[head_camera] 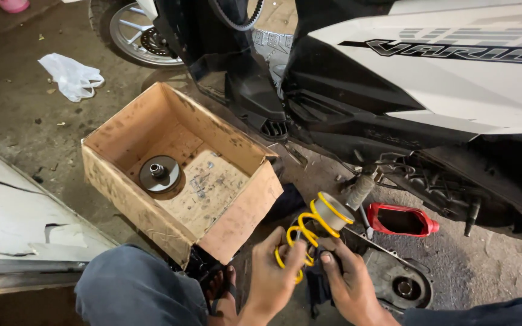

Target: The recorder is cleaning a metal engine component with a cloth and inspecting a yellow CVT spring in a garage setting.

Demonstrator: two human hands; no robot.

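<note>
A white and black scooter (454, 78) fills the upper right, its lower side stripped so that dark engine parts show beneath the panel, and a drive belt (237, 18) hangs at the top edge, cut off by the frame. Just below the scooter lies a red open-topped plastic piece (401, 219) on the gritty concrete floor (43, 139), with a dark metal cover (400, 281) near it, partly hidden behind the right hand (351, 284). A crumpled white plastic bag (70, 75) lies well apart at the upper left, and a pale cracked panel (13, 217) runs along the left edge. The worn cardboard box (237, 217) stands open between the scooter and the person's knee (134, 287); inside it a round dark metal pulley part (159, 174) rests on the bottom among a few tiny bits too small to tell. Low in the middle, the left hand (276, 274) closes its fingers around the yellow coil spring (312, 226), while the right hand touches the spring's lower coils with thumb and fingers; a pale metal sleeve (333, 208) sits inside the spring's upper end, tilted toward the scooter
</note>
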